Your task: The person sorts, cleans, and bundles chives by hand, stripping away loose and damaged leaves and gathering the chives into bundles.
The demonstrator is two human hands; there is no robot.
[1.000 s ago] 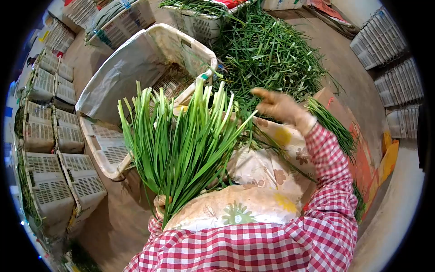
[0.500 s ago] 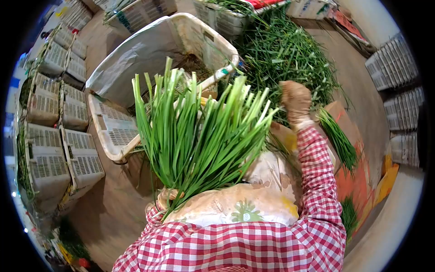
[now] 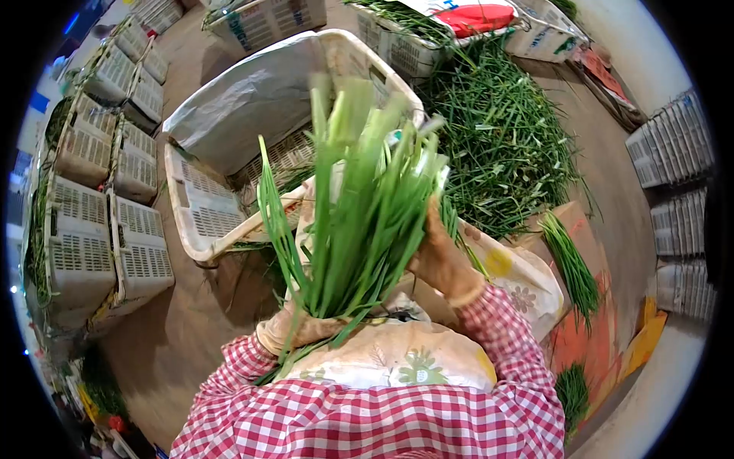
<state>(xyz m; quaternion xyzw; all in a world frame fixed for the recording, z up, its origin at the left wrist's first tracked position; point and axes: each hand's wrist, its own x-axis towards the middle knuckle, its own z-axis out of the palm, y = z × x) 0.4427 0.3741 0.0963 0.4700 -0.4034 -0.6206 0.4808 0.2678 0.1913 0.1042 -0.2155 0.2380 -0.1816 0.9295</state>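
A thick bunch of green chives fans upward in front of my lap, its pale ends at the top smeared by motion. Around its lower, leafy part my gloved left hand is closed. My gloved right hand lies against the bunch's right side, fingers stretched upward along the stalks and partly hidden by them. Below both hands is a stained, flower-printed apron. Just beyond the bunch stands a white plastic crate with a sheet lining and a few green scraps in it.
A large heap of loose chives covers the floor ahead on the right. A tidy chive bundle lies on cardboard at my right, with another bundle nearer. Crate stacks line the left; more crates stand along the right wall.
My right hand has come from a fist by the heap back to the bunch's side and opened. The bunch has drawn narrower and more upright, with my left hand still round it.
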